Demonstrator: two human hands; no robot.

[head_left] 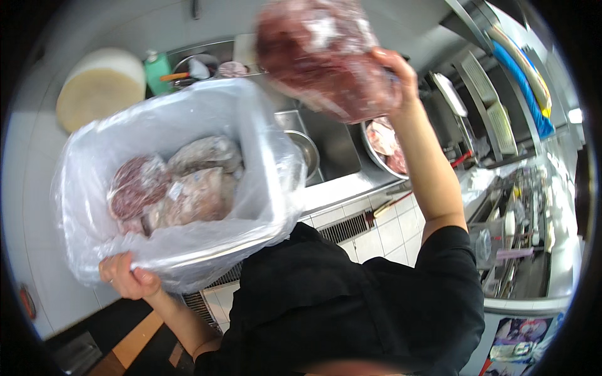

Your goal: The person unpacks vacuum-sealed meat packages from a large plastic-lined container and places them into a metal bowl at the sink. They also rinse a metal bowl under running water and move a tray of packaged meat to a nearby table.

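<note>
My right hand (400,75) grips a large piece of red meat (324,66) that looks wrapped in clear plastic, raised above the sink and blurred by motion. With my left hand (129,277) I clasp the near rim of a white tub (225,251) lined with a translucent plastic bag (197,108). Inside the tub lie a round dark-red piece of meat (141,185) and paler wrapped pieces (193,197), some frosted. To the right, partly behind my forearm, a metal bowl (374,152) holds more cut meat (383,136).
A steel sink (334,145) contains a round metal bowl (305,152). A round cutting board (101,89) leans at the back left beside a green bottle (157,73). Shelving (489,103) and a utensil-filled counter (512,235) stand right. Below is a floor drain grate (345,228).
</note>
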